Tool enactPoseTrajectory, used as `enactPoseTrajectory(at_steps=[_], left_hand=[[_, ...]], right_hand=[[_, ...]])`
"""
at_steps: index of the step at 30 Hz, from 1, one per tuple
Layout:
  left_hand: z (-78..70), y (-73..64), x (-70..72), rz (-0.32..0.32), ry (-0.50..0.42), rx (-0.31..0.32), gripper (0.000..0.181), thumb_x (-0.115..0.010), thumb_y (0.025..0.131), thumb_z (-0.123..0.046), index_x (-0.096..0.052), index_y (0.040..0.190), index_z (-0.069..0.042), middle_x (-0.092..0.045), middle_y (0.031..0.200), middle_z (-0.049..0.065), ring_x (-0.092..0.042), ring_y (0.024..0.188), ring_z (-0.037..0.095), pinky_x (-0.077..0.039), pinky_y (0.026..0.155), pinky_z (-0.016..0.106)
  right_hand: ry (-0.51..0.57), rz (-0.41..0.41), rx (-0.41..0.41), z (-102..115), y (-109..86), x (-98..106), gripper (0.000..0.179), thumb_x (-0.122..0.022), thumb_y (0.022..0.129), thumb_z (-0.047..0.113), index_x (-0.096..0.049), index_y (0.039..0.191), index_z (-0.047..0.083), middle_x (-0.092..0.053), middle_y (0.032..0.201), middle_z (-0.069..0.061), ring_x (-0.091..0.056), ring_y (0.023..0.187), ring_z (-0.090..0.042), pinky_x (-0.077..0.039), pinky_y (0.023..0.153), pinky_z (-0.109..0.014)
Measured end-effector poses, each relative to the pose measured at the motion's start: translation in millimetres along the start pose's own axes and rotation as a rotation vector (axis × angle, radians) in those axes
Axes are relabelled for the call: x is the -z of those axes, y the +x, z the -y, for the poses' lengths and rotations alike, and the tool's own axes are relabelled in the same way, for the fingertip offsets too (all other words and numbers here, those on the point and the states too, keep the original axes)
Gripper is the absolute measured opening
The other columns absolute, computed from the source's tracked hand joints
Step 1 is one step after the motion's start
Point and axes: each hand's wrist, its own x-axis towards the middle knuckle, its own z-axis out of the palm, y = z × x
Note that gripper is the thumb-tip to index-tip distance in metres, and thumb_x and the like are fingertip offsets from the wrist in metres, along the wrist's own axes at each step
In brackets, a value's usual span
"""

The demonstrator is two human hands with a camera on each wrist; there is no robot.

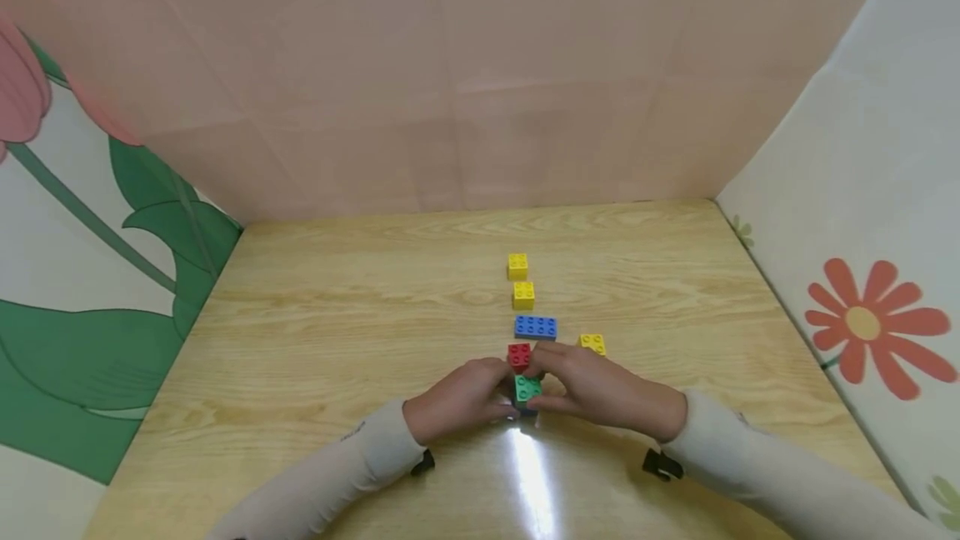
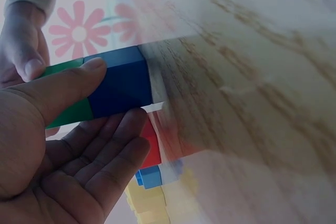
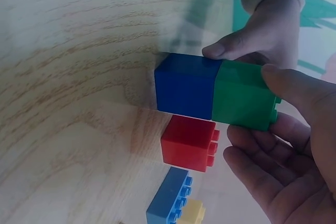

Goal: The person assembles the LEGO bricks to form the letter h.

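In front of me a green block [image 3: 241, 95] is stacked on a dark blue block [image 3: 186, 85], their edges lined up. The blue one stands at the tabletop. My left hand [image 1: 461, 397] pinches the blue block, thumb on the near side and fingers round the far side, as the left wrist view shows. My right hand [image 1: 603, 388] grips the green block near its studded top between thumb and fingers. Just beyond the stack sits a red block [image 1: 518, 355], close to the fingers of both hands.
Past the red block, a long blue brick [image 1: 536, 327] and two yellow blocks [image 1: 523, 296] run in a rough line away from me. Another yellow block [image 1: 592, 343] lies behind my right hand. The wooden tabletop [image 1: 337, 298] ends at a pink back wall and patterned side panels.
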Motion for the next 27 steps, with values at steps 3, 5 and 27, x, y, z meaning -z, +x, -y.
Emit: enactPoseTrajectory(at_steps=[3,5,27], left_hand=[[0.0,0.1,-0.8,-0.011,0.004,-0.006,0.029,-0.078,0.084,-0.025,-0.065,0.110,-0.018,-0.064,0.098,-0.015,-0.060,0.092,0.000,-0.049,0.083,0.016],[-0.2,0.3,-1.1,-0.015,0.008,-0.005,0.030,-0.078,0.084,-0.025,-0.065,0.110,-0.018,-0.064,0.098,-0.015,-0.060,0.091,0.000,-0.049,0.083,0.016],[-0.1,-0.5,-3.0,-0.012,0.034,0.002,0.033,-0.076,0.086,-0.029,-0.063,0.115,-0.019,-0.064,0.101,-0.015,-0.059,0.094,0.000,-0.049,0.083,0.016]], right_hand=[[-0.011,-0.006,0.009,0.4,0.2,-0.4,0.025,-0.074,0.087,0.035,-0.065,0.108,0.023,-0.058,0.108,0.013,-0.058,0.095,-0.006,-0.054,0.079,-0.026],[-0.020,-0.008,0.009,0.6,-0.6,-0.8,0.026,-0.073,0.088,0.035,-0.065,0.109,0.023,-0.057,0.109,0.014,-0.059,0.096,-0.006,-0.053,0.079,-0.024],[-0.008,-0.002,0.021,2.8,1.8,0.4,0.022,-0.074,0.088,0.033,-0.069,0.105,0.020,-0.058,0.105,0.013,-0.058,0.094,-0.004,-0.055,0.080,-0.028]])
